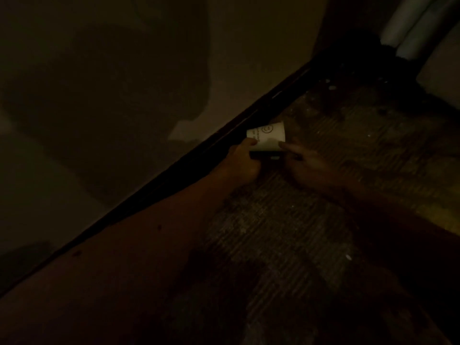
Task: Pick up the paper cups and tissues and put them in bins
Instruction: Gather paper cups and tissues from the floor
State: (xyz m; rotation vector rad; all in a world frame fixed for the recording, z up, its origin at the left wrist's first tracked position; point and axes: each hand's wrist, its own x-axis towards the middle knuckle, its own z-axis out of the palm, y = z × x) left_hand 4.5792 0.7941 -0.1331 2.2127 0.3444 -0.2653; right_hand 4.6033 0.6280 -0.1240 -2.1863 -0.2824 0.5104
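Paper cup (267, 136) is lying on its side on the grubby, streaky floor (273, 232), right up against the dark skirting strip (174, 168) running along the bottom of the pale wall (99, 95). It's white with a little round face logo and some print on it, though it's way too dim to read any of that. Left hand (242, 161) is gripping the cup's left end, thumb lying across the top side and the other fingers curling underneath. Right hand (308, 168) is coming in from the other side with its index finger sticking out straight and touching the cup's lower right edge; the rest of those fingers are sitting in shadow, so I honestly can't tell how they're lying. A small pale bit (275, 158) is showing just below the cup between both hands, no idea what it is. Two light pipes (408, 23) are standing in the far corner, well apart from everything
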